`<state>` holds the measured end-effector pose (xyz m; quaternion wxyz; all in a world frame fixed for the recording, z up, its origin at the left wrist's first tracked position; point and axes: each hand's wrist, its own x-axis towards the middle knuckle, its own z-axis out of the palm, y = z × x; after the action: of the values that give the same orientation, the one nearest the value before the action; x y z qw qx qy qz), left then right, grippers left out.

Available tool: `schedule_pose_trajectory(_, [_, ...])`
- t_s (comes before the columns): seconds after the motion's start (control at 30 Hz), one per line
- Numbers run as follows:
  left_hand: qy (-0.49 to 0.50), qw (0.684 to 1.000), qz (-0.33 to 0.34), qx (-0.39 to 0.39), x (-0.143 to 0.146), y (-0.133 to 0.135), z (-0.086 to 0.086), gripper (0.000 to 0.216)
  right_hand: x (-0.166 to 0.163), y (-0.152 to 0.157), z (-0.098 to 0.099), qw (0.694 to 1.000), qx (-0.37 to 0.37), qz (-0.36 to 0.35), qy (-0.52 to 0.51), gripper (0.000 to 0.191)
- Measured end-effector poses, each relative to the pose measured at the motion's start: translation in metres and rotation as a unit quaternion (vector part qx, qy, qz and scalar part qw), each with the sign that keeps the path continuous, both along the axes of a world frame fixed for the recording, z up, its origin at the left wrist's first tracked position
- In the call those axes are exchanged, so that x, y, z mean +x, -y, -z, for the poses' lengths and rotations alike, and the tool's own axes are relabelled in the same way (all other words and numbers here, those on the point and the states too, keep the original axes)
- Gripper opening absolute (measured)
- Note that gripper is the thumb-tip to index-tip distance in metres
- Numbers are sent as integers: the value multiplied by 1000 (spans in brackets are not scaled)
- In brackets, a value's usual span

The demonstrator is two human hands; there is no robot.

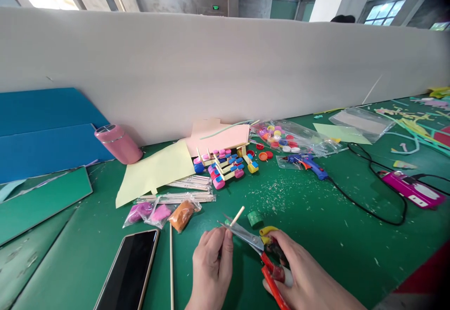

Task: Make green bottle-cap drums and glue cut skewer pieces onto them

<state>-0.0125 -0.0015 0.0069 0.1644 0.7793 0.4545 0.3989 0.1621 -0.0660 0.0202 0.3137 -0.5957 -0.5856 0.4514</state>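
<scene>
My left hand [213, 265] is closed in a pinch on a short pale wooden stick [238, 215], which tilts up to the right. In my right hand [298, 265] are scissors [248, 237] with red and yellow on the handles. Their blades point left and are slightly apart, reaching the stick just above my left fingertips. A green cylindrical piece [255, 219] lies just beyond the blades. To the left of my left hand, a long thin wooden rod [171, 265] lies on the green table. The lower end of the short stick is hidden by my fingers.
A phone [130, 272] and bagged clay [181, 215] lie left. Small colourful wheeled models [227, 164] stand ahead, beside a bag of bottle caps [281, 134]. A blue glue gun [309, 165] trails a cord to a magenta power strip [413, 189]. A pink cylinder [117, 145] leans far left.
</scene>
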Motion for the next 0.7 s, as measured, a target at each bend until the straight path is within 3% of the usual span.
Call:
schedule_pose_trajectory(0.23, [-13, 1000, 8, 27, -1, 0, 0, 29, -1, -4, -6, 994, -20, -8, 108, 15])
schedule_pose_trajectory(0.5, [-12, 999, 8, 51, -1, -1, 4, 28, 1, -4, -14, 987, -67, -44, 141, 13])
schedule_pose_trajectory(0.7, [-9, 999, 4, 39, -2, -1, 2, 28, 1, -2, -16, 985, -55, -49, 157, 13])
